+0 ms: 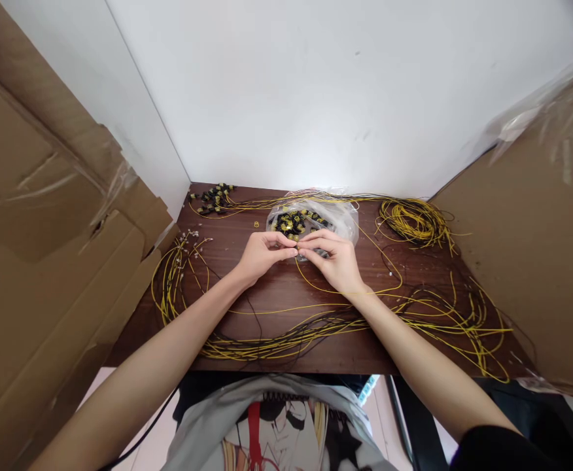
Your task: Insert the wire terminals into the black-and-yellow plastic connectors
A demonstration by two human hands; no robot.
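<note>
My left hand [265, 254] and my right hand [333, 260] meet fingertip to fingertip above the middle of the table. Both are closed in a pinch at the end of a yellow wire [311, 282], which loops down and away to the right. A small part at the wire's end is mostly covered by my fingers, and its kind cannot be made out. Just behind my hands lies a clear plastic bag [348, 226] with several small black and yellow parts [291, 221] on it.
A bundle of yellow and black wires [277, 347] runs along the table's front. A coiled bundle [409, 221] lies at the back right, its far ends carrying black and yellow parts [215, 199] at the back left. Cardboard [46, 229] walls the left side; more cardboard [526, 229] stands right.
</note>
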